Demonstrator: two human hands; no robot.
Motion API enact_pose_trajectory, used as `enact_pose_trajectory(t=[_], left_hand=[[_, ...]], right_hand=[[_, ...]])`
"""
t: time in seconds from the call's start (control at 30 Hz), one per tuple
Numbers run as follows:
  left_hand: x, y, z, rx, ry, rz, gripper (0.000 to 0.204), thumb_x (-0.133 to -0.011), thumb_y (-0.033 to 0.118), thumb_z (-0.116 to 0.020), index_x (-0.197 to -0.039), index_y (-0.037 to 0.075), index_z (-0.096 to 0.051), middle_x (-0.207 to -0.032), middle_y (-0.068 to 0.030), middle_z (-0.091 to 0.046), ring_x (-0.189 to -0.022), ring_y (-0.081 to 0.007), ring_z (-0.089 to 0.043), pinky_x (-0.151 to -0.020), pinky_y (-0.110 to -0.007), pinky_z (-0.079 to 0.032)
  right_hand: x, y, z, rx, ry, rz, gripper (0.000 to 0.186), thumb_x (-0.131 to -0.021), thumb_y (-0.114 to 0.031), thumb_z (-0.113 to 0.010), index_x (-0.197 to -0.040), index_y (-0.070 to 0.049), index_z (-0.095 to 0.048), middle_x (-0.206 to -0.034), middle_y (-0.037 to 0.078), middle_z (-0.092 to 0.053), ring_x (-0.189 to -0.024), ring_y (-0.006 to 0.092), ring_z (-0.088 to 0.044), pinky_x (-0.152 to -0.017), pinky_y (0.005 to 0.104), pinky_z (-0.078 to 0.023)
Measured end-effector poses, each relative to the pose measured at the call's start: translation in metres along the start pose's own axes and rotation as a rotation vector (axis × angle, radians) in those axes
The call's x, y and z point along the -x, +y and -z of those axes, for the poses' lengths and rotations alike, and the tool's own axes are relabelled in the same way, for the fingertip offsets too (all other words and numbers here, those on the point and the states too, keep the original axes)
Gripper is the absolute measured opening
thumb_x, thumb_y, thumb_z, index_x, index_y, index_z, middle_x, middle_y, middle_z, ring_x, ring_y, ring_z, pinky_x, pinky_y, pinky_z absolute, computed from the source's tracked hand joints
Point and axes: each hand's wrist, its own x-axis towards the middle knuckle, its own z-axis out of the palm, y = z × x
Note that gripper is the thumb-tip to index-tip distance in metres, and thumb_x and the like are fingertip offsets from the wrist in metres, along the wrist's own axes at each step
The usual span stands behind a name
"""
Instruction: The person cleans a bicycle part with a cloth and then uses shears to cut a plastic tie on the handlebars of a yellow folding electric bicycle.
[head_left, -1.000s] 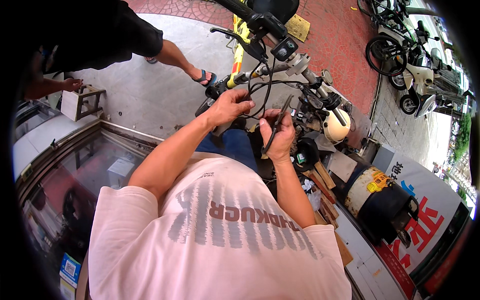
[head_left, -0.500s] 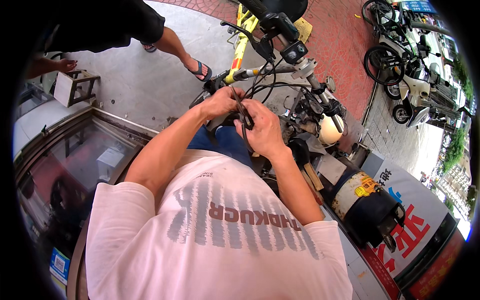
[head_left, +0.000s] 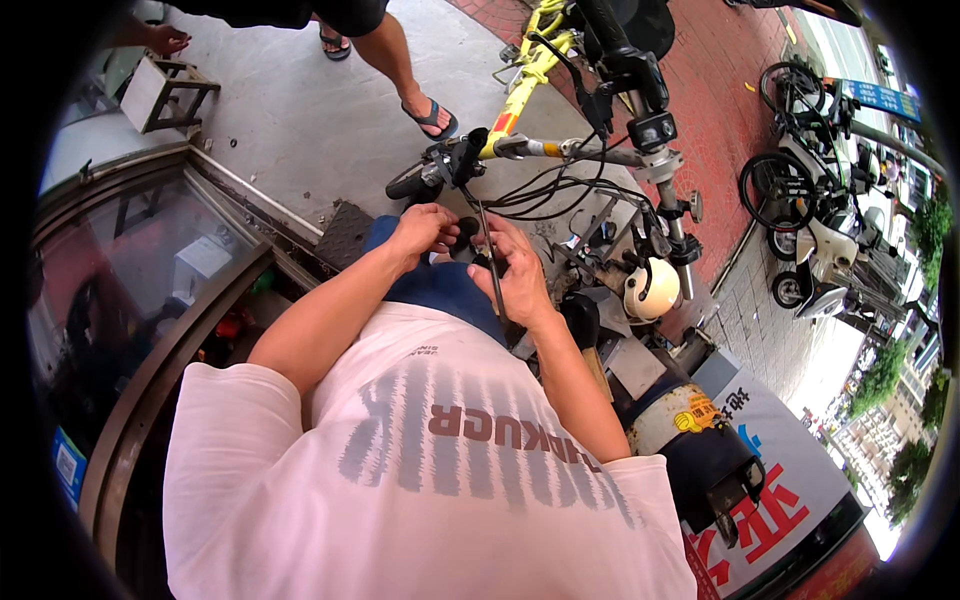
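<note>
Both my hands are close together above my blue-clad lap, in front of a yellow bicycle frame point(head_left: 518, 92). My right hand point(head_left: 524, 278) is closed around a slim, dark metal tool point(head_left: 495, 275), which stands nearly lengthwise against the palm; its exact kind is unclear. My left hand point(head_left: 424, 230) has its fingers curled in a pinch, and whatever they hold is too small to make out. A dark rounded piece point(head_left: 466, 230) shows between the two hands. Just beyond them run black cables point(head_left: 560, 200) leading to the handlebar point(head_left: 655, 135).
A person's sandalled foot point(head_left: 430, 116) stands beyond, near a small stool point(head_left: 150, 95). At left is a glass-topped case point(head_left: 150, 250). Tools and parts lie right, with a cream rounded shell point(head_left: 650, 290) and a battered cylinder point(head_left: 665, 415). Scooters point(head_left: 815, 245) are parked far right.
My hands have drawn apart, and the left no longer touches the tool. The tool has tilted more upright in my right hand. The whole view has shifted, showing more bicycle.
</note>
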Motion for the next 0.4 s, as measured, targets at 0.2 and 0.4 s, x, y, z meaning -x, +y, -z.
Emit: enact_pose_trajectory(t=[0.2, 0.4], left_hand=[[-0.058, -0.027, -0.015, 0.449, -0.094, 0.139, 0.029, -0.104, 0.028, -0.056, -0.117, 0.003, -0.064, -0.107, -0.0151, -0.072, -0.089, -0.0277, -0.072, -0.081, -0.042, -0.061], [-0.100, -0.065, -0.037, 0.603, -0.125, 0.132, 0.026, -0.104, 0.027, -0.059, -0.117, 0.005, -0.063, -0.115, -0.0153, -0.071, -0.104, -0.0290, -0.070, -0.084, -0.047, -0.060]], right_hand=[[-0.007, 0.002, 0.003, 0.030, -0.093, -0.015, 0.046, -0.076, -0.017, -0.081, -0.116, 0.000, -0.066, -0.132, 0.019, -0.063, -0.119, 0.0394, -0.061, -0.099, 0.0438, -0.051], [0.001, 0.023, 0.028, 0.080, -0.189, -0.130, 0.045, -0.083, -0.007, -0.074, -0.127, 0.000, -0.067, -0.129, 0.015, -0.066, -0.118, 0.0287, -0.068, -0.097, 0.0381, -0.055]])
